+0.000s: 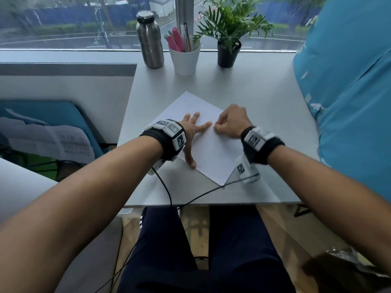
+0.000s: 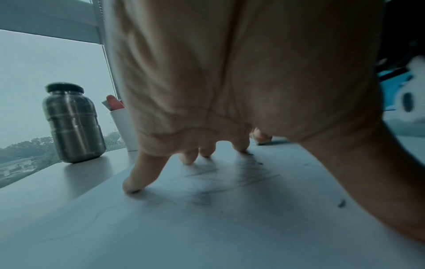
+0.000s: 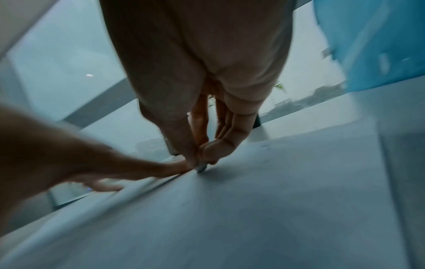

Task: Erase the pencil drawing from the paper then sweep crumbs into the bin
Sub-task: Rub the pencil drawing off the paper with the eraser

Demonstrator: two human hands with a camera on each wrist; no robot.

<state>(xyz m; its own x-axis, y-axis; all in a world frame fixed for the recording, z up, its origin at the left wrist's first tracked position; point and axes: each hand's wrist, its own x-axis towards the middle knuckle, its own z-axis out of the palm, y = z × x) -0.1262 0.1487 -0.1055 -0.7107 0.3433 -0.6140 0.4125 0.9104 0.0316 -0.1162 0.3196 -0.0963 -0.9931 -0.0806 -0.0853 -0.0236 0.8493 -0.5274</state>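
While spread flat with fingers splayed, left hand pressing down on the paper, holding nothing. Right hand curled, thumb and fingertips pinching a small grey eraser against the sheet just beside the left index finger. Erasing judged under way, not finished: faint pencil drawing visible under the left palm in the left wrist view, one dark crumb lying near the thumb. Sweeping not yet begun; no bin clearly in view. Paper lying askew on the pale grey desk, near its front edge. Further back, by the window, a steel bottle, a white cup of pens and a potted plant. To the right, a blue cloth; rainy street outside the glass.
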